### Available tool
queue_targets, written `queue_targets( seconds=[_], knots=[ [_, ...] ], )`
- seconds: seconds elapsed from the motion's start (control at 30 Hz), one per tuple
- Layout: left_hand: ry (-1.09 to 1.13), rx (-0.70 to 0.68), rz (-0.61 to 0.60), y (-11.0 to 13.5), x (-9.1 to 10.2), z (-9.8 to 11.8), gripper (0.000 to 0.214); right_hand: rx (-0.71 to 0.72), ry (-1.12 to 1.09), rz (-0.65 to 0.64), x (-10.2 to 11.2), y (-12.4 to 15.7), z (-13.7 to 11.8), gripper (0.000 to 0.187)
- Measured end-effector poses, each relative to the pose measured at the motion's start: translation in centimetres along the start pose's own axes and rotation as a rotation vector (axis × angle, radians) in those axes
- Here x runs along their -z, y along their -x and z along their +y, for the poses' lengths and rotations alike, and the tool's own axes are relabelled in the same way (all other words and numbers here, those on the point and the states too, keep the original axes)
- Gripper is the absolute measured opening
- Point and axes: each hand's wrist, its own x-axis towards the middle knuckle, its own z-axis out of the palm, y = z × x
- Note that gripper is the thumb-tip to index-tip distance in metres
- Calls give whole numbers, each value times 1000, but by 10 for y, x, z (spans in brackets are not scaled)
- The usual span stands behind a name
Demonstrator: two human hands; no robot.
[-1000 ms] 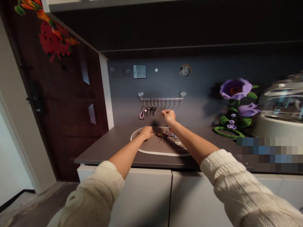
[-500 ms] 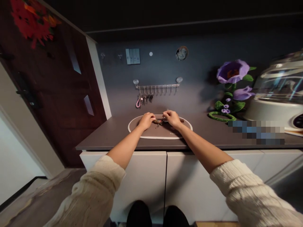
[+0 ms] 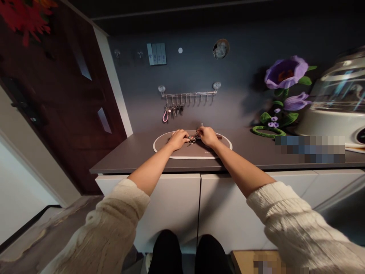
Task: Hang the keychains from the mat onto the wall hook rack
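Both my hands meet over an oval white-rimmed mat [image 3: 182, 155] on the dark countertop. My left hand [image 3: 178, 139] and my right hand [image 3: 208, 136] are closed, fingers pinched on a small bunch of keys [image 3: 192, 140] between them, just above the mat. On the wall behind hangs a hook rail [image 3: 188, 93] on two suction cups; its left hooks carry several keys and a pink strap [image 3: 165, 115].
A dark wooden door [image 3: 54, 102] stands at the left. Purple fabric flowers [image 3: 285, 82] and a domed appliance [image 3: 336, 102] occupy the counter's right side. White cabinet doors [image 3: 199, 205] sit below the counter. A switch panel [image 3: 156, 53] is on the wall.
My right hand came down from near the hook rail to the mat and joined my left hand on the keys. The view tilted downward, showing my legs.
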Motion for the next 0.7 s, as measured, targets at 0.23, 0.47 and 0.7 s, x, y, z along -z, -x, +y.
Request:
queue_targets(
  seconds=[0.23, 0.47, 0.7],
  knots=[
    [196, 86, 56, 1, 8, 4, 12, 71, -11, -26, 0, -1, -2, 25],
    [546, 141, 90, -4, 5, -4, 14, 89, -37, -48, 2, -1, -5, 23],
    [973, 247, 135, -10, 4, -6, 14, 28, -233, -39, 3, 1, -10, 18]
  ],
)
